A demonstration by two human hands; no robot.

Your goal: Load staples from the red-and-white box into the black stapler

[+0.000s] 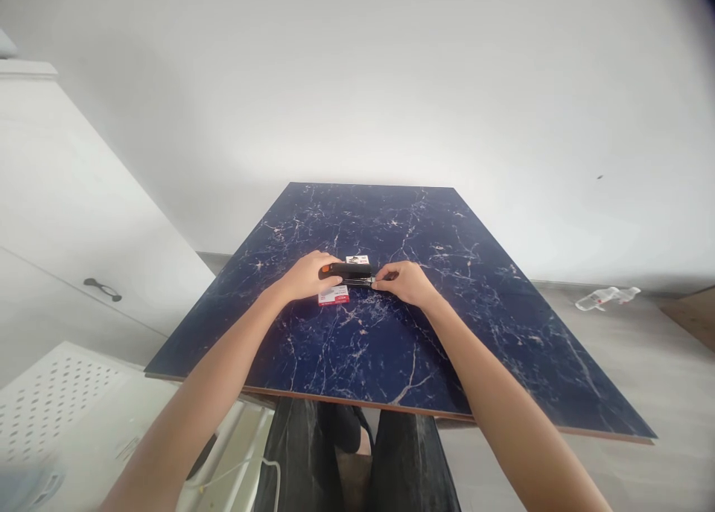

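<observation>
Hands, two, bare: left hand [306, 277], fingers curled closed over the orange-tipped end of a black stapler [346, 272]; right hand [405, 284], fingers closed on its metal-edged end. Stapler lies mid-surface, between a red-and-white carton [334, 296] and a white card [357, 259]. Surface: blue marble-patterned slab [369, 355]. Clear plastic bottle [606, 298] on floor [614, 370], right.

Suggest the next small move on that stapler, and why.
Probably lift the metal-edged end of the black stapler slightly with the right hand while the left hand steadies the orange-tipped end. Each hand already sits at one end, and the red-and-white box lies right against the stapler on the blue marble tabletop, so a small, steady lift seems less likely to knock it.
</observation>
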